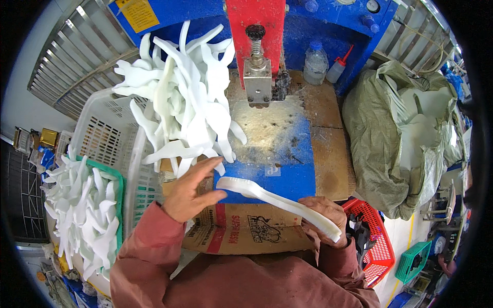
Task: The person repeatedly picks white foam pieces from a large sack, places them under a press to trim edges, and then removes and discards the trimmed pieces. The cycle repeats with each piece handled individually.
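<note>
A long, curved white piece (269,197), apparently foam, slants across in front of me with its edge turned up. My right hand (329,209) grips it near its lower right end. Beside its other end, my left hand (187,194) is open, thumb and fingers apart, holding nothing. Just beyond the piece lies the blue work surface (292,182), dusted with pale powder. Over that surface hangs the metal head (258,82) of a machine with a red column (257,13). Left of the head, a tall heap of similar white pieces (197,102) reaches close to my left fingers.
White plastic baskets (105,115) and a green-rimmed basket (120,200) of white pieces stand left. A clear bottle (315,64) and a red-nozzled squeeze bottle (336,70) stand behind. At right are a woven sack (380,149) and red basket (382,249). Cardboard (241,228) lies before me.
</note>
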